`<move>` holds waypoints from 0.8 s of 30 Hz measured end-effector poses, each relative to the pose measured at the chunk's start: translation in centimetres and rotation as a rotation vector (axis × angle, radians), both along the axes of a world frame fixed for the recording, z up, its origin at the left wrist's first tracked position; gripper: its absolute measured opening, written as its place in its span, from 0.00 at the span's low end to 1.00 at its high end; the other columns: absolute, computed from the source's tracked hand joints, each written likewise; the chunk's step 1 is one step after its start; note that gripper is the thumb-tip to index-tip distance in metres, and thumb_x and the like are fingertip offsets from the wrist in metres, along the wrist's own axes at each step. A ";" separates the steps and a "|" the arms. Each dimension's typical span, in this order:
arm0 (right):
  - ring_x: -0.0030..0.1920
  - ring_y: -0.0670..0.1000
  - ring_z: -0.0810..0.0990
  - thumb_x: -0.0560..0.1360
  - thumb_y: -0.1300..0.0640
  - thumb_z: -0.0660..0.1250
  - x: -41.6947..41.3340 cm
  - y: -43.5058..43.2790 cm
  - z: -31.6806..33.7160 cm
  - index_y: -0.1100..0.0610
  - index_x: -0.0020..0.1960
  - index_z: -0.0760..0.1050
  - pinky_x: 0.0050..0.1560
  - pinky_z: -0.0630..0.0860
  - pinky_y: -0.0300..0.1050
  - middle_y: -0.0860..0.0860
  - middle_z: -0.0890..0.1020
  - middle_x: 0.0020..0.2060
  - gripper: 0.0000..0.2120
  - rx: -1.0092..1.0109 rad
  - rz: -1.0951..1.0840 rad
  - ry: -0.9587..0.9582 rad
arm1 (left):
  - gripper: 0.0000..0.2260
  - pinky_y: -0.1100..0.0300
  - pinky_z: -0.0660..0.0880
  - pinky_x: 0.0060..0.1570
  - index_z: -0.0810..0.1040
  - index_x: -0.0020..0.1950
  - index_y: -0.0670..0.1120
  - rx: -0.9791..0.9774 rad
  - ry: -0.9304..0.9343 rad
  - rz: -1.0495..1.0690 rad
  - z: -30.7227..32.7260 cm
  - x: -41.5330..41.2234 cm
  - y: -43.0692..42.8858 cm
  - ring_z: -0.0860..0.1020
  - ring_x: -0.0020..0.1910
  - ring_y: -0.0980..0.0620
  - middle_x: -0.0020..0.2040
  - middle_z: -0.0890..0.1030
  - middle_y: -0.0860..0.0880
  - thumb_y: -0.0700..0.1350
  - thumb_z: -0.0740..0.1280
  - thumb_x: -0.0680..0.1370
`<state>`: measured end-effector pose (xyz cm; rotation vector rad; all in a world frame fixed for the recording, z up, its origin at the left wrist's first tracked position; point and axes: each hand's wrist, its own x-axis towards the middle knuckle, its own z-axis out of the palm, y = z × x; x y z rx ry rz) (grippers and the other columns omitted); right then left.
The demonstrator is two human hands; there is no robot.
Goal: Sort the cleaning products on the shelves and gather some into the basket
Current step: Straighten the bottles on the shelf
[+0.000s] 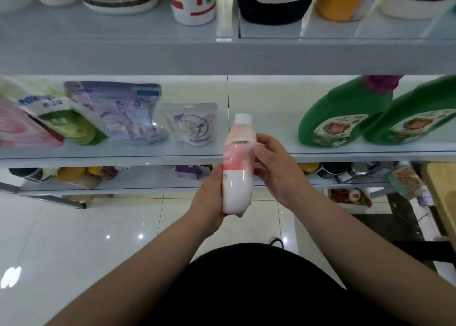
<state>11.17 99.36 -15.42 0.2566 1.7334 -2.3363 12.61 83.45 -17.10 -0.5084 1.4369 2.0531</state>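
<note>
Glossy grey shelf (98, 154) behind; left hand (209, 197) and right hand (276, 167) both grip smooth, rounded pink-and-white plastic bottle (238, 175), upright.

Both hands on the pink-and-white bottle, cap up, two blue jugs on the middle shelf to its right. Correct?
Wrong on colour: the head view shows the two jugs are green, not blue. The rest holds: left hand and right hand both grip the pink-and-white bottle, white cap up, jugs on the middle shelf to its right.
</note>
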 end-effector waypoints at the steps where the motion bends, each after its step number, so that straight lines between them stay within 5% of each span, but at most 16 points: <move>1: 0.52 0.49 0.83 0.76 0.50 0.66 0.2 -0.5 0.2 0.50 0.65 0.74 0.53 0.80 0.48 0.50 0.84 0.53 0.18 -0.029 0.019 -0.018 | 0.28 0.54 0.76 0.34 0.79 0.58 0.41 0.097 -0.094 -0.067 0.5 0.0 -0.7 0.81 0.33 0.41 0.42 0.82 0.38 0.65 0.57 0.81; 4: 0.59 0.59 0.80 0.75 0.53 0.64 1.2 -1.9 0.2 0.50 0.67 0.74 0.65 0.76 0.59 0.59 0.81 0.60 0.20 -0.139 0.024 -0.055 | 0.35 0.56 0.77 0.29 0.85 0.46 0.43 0.241 -0.196 -0.300 0.8 0.7 -2.3 0.80 0.31 0.41 0.39 0.80 0.38 0.70 0.52 0.81; 6: 0.59 0.62 0.80 0.74 0.55 0.66 2.3 -2.8 0.2 0.52 0.66 0.75 0.67 0.74 0.64 0.60 0.81 0.58 0.21 -0.139 -0.030 -0.043 | 0.35 0.51 0.82 0.35 0.87 0.46 0.44 0.248 -0.182 -0.360 0.7 1.3 -3.1 0.82 0.35 0.40 0.42 0.82 0.39 0.73 0.55 0.75; 10: 0.51 0.51 0.85 0.68 0.54 0.77 4.2 -3.7 0.3 0.50 0.64 0.75 0.52 0.81 0.51 0.49 0.86 0.50 0.25 0.060 -0.181 0.042 | 0.27 0.38 0.81 0.56 0.83 0.59 0.50 0.092 0.092 -0.349 -0.2 2.1 -4.3 0.85 0.52 0.42 0.55 0.86 0.45 0.68 0.72 0.70; 13: 0.49 0.45 0.85 0.62 0.47 0.80 5.5 -4.1 0.2 0.42 0.61 0.76 0.46 0.82 0.42 0.43 0.86 0.49 0.29 0.222 -0.225 0.065 | 0.25 0.33 0.77 0.62 0.80 0.59 0.54 -0.135 0.265 -0.322 -0.4 2.3 -4.7 0.84 0.57 0.43 0.56 0.86 0.48 0.64 0.70 0.67; 17: 0.53 0.46 0.85 0.69 0.45 0.76 6.0 -4.3 0.2 0.43 0.61 0.80 0.55 0.82 0.47 0.44 0.86 0.53 0.21 0.135 -0.309 0.001 | 0.18 0.41 0.83 0.49 0.81 0.50 0.62 -0.198 0.307 -0.368 -0.3 3.0 -4.6 0.86 0.49 0.47 0.49 0.87 0.51 0.71 0.65 0.70; 21: 0.57 0.59 0.83 0.77 0.42 0.69 5.9 -3.9 0.8 0.60 0.69 0.75 0.60 0.80 0.58 0.59 0.84 0.56 0.28 -0.171 -0.348 -0.250 | 0.25 0.50 0.81 0.29 0.81 0.57 0.47 -0.002 -0.012 -0.348 1.5 3.8 -3.2 0.86 0.40 0.38 0.46 0.86 0.39 0.65 0.55 0.83; 24: 0.49 0.60 0.86 0.78 0.36 0.65 6.3 -3.5 0.9 0.64 0.67 0.75 0.51 0.83 0.54 0.62 0.84 0.51 0.33 -0.405 -0.299 -0.460 | 0.27 0.57 0.79 0.24 0.78 0.62 0.44 0.103 -0.145 -0.386 2.9 4.0 -2.2 0.86 0.39 0.36 0.47 0.87 0.39 0.64 0.52 0.85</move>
